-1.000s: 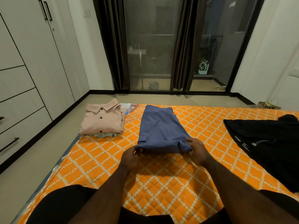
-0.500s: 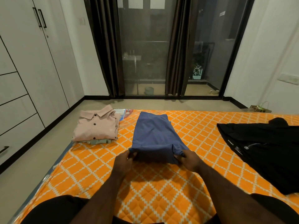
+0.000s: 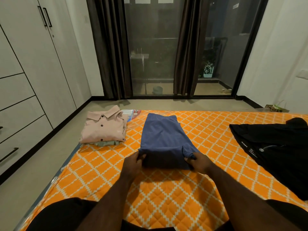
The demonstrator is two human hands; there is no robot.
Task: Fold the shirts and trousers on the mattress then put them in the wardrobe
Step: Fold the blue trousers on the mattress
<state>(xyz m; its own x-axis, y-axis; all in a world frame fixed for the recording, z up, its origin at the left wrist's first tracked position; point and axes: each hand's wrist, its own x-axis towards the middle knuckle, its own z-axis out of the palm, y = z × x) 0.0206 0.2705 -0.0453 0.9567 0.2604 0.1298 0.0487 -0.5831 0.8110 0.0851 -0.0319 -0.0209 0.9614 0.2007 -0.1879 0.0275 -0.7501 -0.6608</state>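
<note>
- The wardrobe point(image 3: 38, 67) is seen along the far left with its doors shut. Putting away is judged not yet begun.
- A pink shirt point(image 3: 105, 129) is found folded, collar up, at the far left corner of the mattress point(image 3: 166, 194). It is stacked on a pale green garment point(image 3: 107, 143), of which only an edge shows. The pile is probably parked on the wardrobe side so it can be carried over in one go.
- The left hand point(image 3: 133, 164) is closed on the near left corner of the blue garment point(image 3: 165, 140), with the cloth gripped between thumb and curled fingers.
- The blue garment is laid in the middle of the mattress, already narrowed into a long panel running away from the person. Its near edge is held raised, and a shadow is cast beneath it. A halving fold, near end carried over to the far end, is judged to be the step in hand.
- The right hand point(image 3: 201, 164) is clamped on the near right corner, where a bunched hem is pinched. With both corners held alike, the edge is kept level so the fold can be landed square.
- A black garment point(image 3: 275, 150) is left spread and unfolded at the right, well apart from the rest. It is taken as work yet to be done.
</note>
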